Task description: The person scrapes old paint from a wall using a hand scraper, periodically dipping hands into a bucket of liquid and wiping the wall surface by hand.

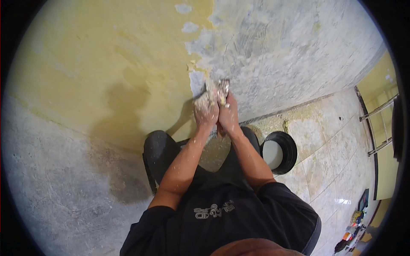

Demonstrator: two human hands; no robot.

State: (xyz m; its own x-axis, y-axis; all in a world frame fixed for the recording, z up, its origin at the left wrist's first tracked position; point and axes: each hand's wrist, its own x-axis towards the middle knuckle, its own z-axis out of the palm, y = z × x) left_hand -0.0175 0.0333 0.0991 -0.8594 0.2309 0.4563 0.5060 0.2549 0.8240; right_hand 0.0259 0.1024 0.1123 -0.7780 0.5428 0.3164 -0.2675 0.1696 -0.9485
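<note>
Both of my hands are together in front of the wall, low on it, where yellow paint (162, 64) meets a bare grey-white area (273, 55). My left hand (206, 112) is closed, its fingers covered in pale crumbs of scraped paint. My right hand (229, 112) is closed beside it around a scraper (223, 87), whose metal blade is smeared with paint bits. What my left hand grips is hidden under the crumbs. Ragged yellow flakes (197, 66) edge a small bare patch just above the hands.
A black bucket (291, 151) with whitish liquid stands by my right knee. Paint debris (305, 123) lies on the tiled floor along the wall. A metal rack (380, 106) is at the far right, with assorted items (354, 219) on the floor below it.
</note>
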